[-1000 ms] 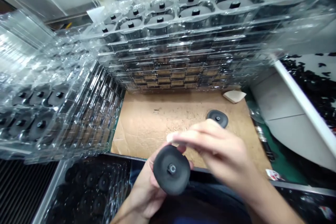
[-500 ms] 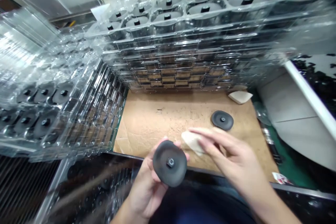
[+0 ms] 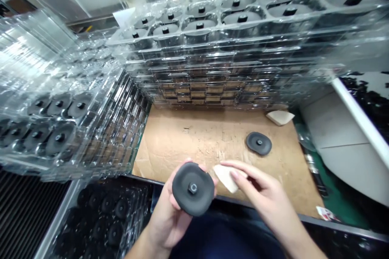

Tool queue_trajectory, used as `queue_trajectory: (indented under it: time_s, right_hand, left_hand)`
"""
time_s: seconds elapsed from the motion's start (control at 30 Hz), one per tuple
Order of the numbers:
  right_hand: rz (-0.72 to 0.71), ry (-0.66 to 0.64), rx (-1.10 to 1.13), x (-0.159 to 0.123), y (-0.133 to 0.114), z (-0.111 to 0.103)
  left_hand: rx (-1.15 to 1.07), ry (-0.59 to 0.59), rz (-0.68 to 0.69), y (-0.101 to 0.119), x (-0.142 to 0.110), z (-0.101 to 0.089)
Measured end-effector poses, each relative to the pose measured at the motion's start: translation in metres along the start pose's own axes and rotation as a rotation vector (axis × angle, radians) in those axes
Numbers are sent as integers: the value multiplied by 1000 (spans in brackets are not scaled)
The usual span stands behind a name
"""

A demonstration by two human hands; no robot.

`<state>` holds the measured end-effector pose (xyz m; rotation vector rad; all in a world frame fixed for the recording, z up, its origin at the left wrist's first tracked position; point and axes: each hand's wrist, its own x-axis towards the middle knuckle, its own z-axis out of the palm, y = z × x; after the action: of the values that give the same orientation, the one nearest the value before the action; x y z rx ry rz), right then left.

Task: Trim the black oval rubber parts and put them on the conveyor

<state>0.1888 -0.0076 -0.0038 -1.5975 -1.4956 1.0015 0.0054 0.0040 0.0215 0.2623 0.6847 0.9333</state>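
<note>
My left hand (image 3: 170,216) grips a round black rubber disc (image 3: 192,189) with a small metal hub at its centre, holding it up over the near edge of the cardboard sheet (image 3: 182,137). My right hand (image 3: 264,198) pinches a small white wedge-shaped piece (image 3: 225,177) just to the right of that disc, close to its rim. A second black disc (image 3: 258,143) lies flat on the cardboard further right. Another white wedge (image 3: 280,117) rests at the cardboard's far right corner.
Tall stacks of clear plastic trays (image 3: 219,48) holding black discs stand behind the cardboard, and more stacks (image 3: 57,105) to the left. A dark tray of discs (image 3: 106,218) sits at lower left. A white bin edge (image 3: 358,117) runs along the right.
My right hand has drawn back from above the disc to its right side, now showing the white wedge in its fingers. The left hand has kept the disc, shifting it slightly left.
</note>
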Motion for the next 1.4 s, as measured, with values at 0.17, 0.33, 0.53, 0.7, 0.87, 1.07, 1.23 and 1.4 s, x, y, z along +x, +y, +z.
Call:
queue_trajectory:
  time_s: [0.17, 0.33, 0.53, 0.7, 0.87, 1.07, 1.23, 1.4]
  right_hand:
    - [-40, -73, -52, 21, 27, 46]
    - [-71, 14, -61, 15, 28, 53]
    - [-170, 116, 49, -37, 9, 26]
    - [-41, 256, 284, -47, -13, 3]
    - [32, -185, 517, -26, -26, 1]
    - [432, -275, 903, -18, -2, 24]
    - [247, -495, 684, 23, -5, 33]
    - [-106, -406, 317, 104, 11, 42]
  left_hand:
    - [-82, -94, -28, -6, -6, 4]
    - [494, -62, 374, -13, -4, -18]
    - [1239, -324, 769, -9, 3, -30]
    - [1245, -350, 742, -10, 3, -28]
    - [1159, -251, 498, -10, -2, -27]
    - [1116, -98, 151, -7, -9, -37]
    - [1023, 54, 140, 11, -11, -47]
    - [1265, 34, 330, 64, -24, -27]
